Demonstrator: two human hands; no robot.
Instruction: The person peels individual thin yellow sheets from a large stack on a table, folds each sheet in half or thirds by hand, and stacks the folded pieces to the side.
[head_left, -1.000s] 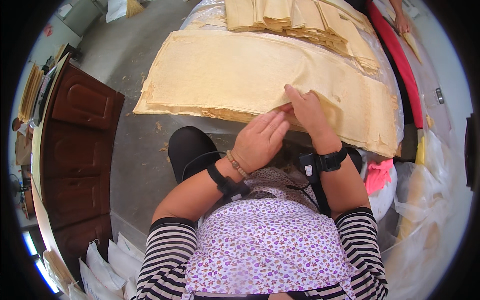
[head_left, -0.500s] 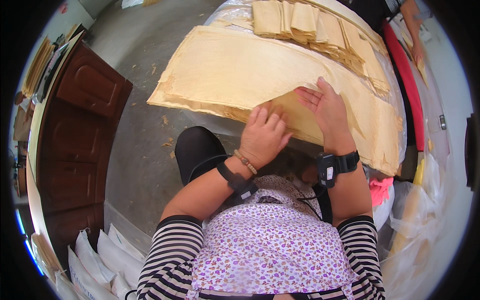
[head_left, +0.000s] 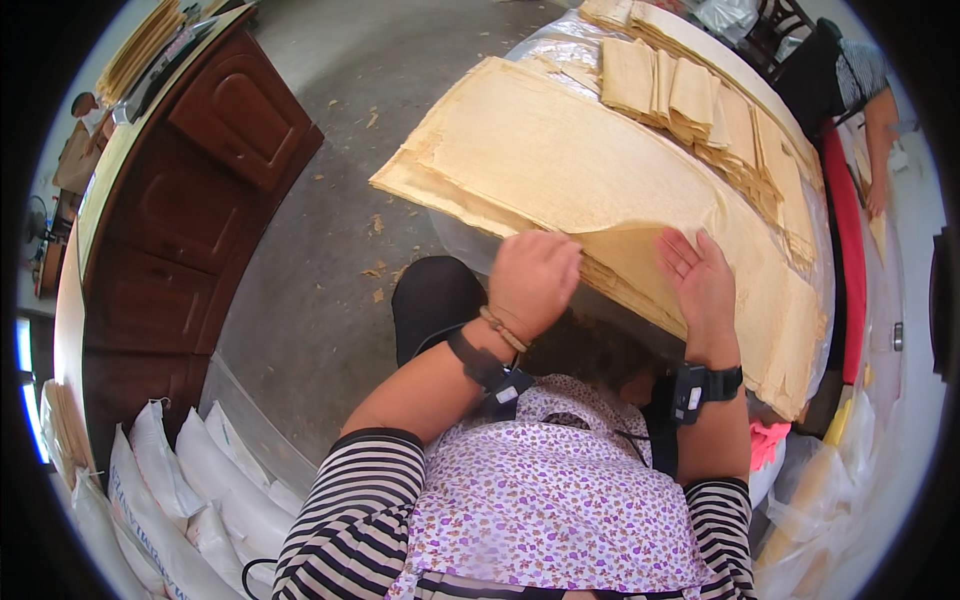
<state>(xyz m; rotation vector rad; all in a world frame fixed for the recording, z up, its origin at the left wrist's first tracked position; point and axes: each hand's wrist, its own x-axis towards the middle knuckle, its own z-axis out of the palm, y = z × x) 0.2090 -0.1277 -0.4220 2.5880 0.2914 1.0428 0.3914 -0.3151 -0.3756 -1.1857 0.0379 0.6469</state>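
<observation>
A broad stack of thin, pale yellow sheets [head_left: 560,130] lies across the work surface in front of me. Part of the top sheet's near edge is raised and bowed, showing the darker layers beneath. My left hand [head_left: 535,280] is closed at that near edge, fingers curled together with the sheet's edge running to them; the fingertips are partly hidden. Just to the right, my right hand [head_left: 703,285] is held with its fingers stretched out, palm toward the raised part and fingertips close against it.
Folded bundles of similar sheets [head_left: 690,95] sit behind the stack on clear plastic. A dark red cabinet [head_left: 200,190] stands left, with white sacks [head_left: 165,460] below. At the far right, another person's arm [head_left: 880,145] reaches down beside a red strip [head_left: 848,260].
The view has shifted left, moving the stack rightward in the picture. My left hand has gone from blurred, spread fingers to a closed grip. The lifted flap is lower; my right hand stays beside it.
</observation>
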